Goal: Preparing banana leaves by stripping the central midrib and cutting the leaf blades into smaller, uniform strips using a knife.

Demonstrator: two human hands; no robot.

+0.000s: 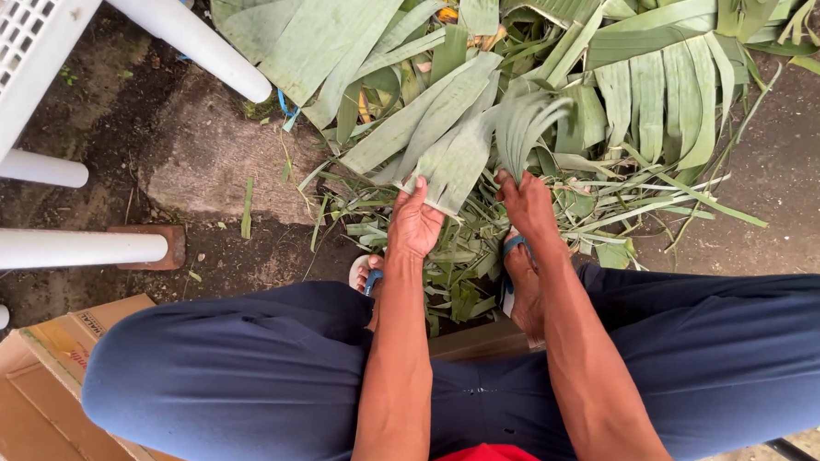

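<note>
**Inspector:** Report, left to right.

**Worker:** White chair (31,48) and cardboard box (44,371) at my left. My left hand (416,223) pinches the near end of a torn leaf strip (451,140); the strip's long axis runs up and rightward, away from me. My right hand (527,204) has its fingers closed on a neighbouring frayed strip (525,125).

**Inspector:** Location?

**Worker:** On the leaf pile (620,74), on the ground ahead of my knees.

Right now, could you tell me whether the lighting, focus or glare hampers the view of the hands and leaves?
Head view: soft, even daylight with no hard shadows; the left hand, right hand and long torn green banana leaf strips are sharp; the white plastic chair at the left edge looks bright and nearly washed out.
</note>
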